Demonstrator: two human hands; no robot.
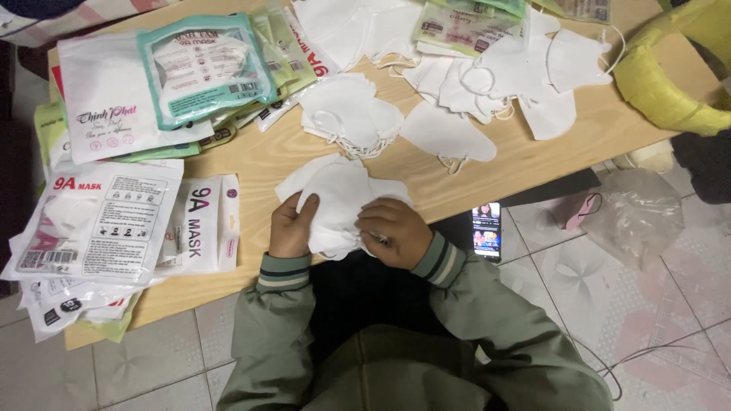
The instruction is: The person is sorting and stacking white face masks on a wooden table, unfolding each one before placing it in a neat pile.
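Head view, read left to right. At 9 o'clock, a heap of flat printed mask packets (99, 236) overhangs the left edge of the wooden table (251, 164); at 11 o'clock lie further packets, topped by a teal-bordered packet (202, 68). At centre, the left hand (291, 228) grips the left side of a small stack of white masks (339, 202), thumb on top and fingers closed beneath. The stack rests at the table's near edge. The right hand (392, 232), just beside it, is curled shut on the stack's lower right corner. At 12 o'clock a separate pile of white masks (346, 114) lies on the table; toward 1 o'clock, loose masks (495, 76) are scattered with their ear loops showing. At 3 o'clock, a phone (486, 230) with a lit screen lies on the tiled floor, near a crumpled clear plastic bag (636, 213). At 2 o'clock stands a yellow bundle (670, 76).
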